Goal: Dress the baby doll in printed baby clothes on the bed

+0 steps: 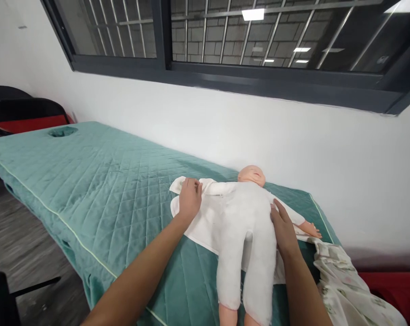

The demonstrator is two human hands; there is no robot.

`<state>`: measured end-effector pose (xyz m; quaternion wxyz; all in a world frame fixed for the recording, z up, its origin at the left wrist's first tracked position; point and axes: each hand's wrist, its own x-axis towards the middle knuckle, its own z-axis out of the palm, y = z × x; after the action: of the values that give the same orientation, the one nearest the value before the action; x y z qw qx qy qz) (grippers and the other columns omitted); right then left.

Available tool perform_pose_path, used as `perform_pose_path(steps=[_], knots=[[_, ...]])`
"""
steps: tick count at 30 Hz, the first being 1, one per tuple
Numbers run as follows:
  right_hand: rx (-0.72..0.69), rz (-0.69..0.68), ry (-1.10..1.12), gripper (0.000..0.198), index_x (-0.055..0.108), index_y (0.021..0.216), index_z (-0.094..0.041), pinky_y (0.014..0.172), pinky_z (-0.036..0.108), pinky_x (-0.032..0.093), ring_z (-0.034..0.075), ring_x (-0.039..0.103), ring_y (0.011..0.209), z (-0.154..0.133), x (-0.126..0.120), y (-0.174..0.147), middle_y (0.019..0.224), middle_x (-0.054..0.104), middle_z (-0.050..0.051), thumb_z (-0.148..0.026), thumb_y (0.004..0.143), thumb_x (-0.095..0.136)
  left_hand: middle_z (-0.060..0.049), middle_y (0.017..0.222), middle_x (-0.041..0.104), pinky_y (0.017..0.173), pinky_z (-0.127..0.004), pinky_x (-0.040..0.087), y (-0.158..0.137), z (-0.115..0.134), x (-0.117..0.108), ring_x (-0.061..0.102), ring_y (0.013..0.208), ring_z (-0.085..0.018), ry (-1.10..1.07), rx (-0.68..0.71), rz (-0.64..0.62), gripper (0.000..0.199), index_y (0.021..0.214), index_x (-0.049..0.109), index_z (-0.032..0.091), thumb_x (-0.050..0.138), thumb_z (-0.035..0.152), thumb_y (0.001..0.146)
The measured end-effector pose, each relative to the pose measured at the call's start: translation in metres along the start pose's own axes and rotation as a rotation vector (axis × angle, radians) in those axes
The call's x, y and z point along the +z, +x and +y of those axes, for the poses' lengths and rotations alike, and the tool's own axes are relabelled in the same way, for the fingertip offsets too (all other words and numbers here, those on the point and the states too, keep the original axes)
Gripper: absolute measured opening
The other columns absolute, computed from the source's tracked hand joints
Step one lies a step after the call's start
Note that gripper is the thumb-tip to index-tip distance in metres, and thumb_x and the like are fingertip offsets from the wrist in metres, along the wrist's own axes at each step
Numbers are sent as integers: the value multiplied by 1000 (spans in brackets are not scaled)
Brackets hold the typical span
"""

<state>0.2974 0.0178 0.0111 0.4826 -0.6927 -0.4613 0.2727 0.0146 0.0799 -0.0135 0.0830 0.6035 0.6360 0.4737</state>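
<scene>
A baby doll (249,208) with a soft white cloth body lies on its back on a white baby shirt (205,226) spread on the bed. Its head (251,174) is toward the wall, its bare feet toward me. The doll's arm on the left runs inside the shirt's sleeve (213,187); its hand does not show. My left hand (190,199) is closed over the far end of that sleeve, fingers curled. My right hand (283,228) grips the doll's side below the other arm, thumb against the torso; some fingers are hidden. The doll's hand (311,228) on the right is bare.
The bed has a green quilted cover (106,190) and a face hole (63,131) at its far left end. A floral cloth garment (347,280) lies at the right edge, beside something red (395,292). A white wall and barred window stand behind; black chairs (28,111) are at left.
</scene>
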Motion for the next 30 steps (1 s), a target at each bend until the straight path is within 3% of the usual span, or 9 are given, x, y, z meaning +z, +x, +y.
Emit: perform_pose_path(steps=[2,6,10,14,18,21,25,30], knots=[[-48,-24,-1,73,48,147,-19,122,42,25,28,36,146,2,2,0,156,42,8,-62,88,48,-6,94,64,86,-34,47,0,9,1,61,90,-20,-143,-74,-67,12,94,55,21,45,29,95],[-151,-49,-3,70,49,147,-20,123,44,23,27,37,146,3,8,-2,155,45,7,-62,90,47,-7,95,67,79,-32,48,12,28,6,63,84,-19,-345,-350,-180,23,101,56,18,51,39,93],[-155,-120,0,72,47,149,-23,123,43,23,28,34,147,1,14,-5,157,41,7,-66,90,46,-11,97,71,71,-32,50,29,43,12,65,83,-21,-393,-395,-296,34,100,64,13,58,44,88],[-141,-199,20,78,39,154,-24,125,40,17,26,25,151,-2,18,-10,161,33,4,-69,90,43,-10,91,74,82,-36,51,40,61,20,67,87,-24,-388,-275,-412,20,88,73,14,60,29,84],[-98,-292,85,81,30,158,-26,126,38,15,24,18,153,-7,26,-19,165,24,2,-72,91,40,-9,112,74,97,-35,48,43,83,20,66,105,-25,-242,-29,-458,27,107,73,18,54,24,88],[-38,-306,204,82,26,158,-31,125,41,20,26,21,153,-6,35,-22,166,19,0,-74,90,41,-8,119,72,94,-34,50,40,102,13,67,105,-23,17,222,-513,36,124,64,22,44,27,95],[4,-345,243,89,21,159,-33,125,44,19,27,18,153,3,44,-15,168,13,0,-78,86,44,-6,124,69,88,-31,51,27,127,4,67,107,-22,250,485,-574,39,128,60,24,34,20,99],[-1,-355,234,86,17,159,-33,126,38,17,19,13,154,3,44,-15,168,11,-2,-76,89,40,-13,110,68,74,-32,52,1,144,2,69,91,-24,456,582,-635,29,112,62,13,40,11,93]])
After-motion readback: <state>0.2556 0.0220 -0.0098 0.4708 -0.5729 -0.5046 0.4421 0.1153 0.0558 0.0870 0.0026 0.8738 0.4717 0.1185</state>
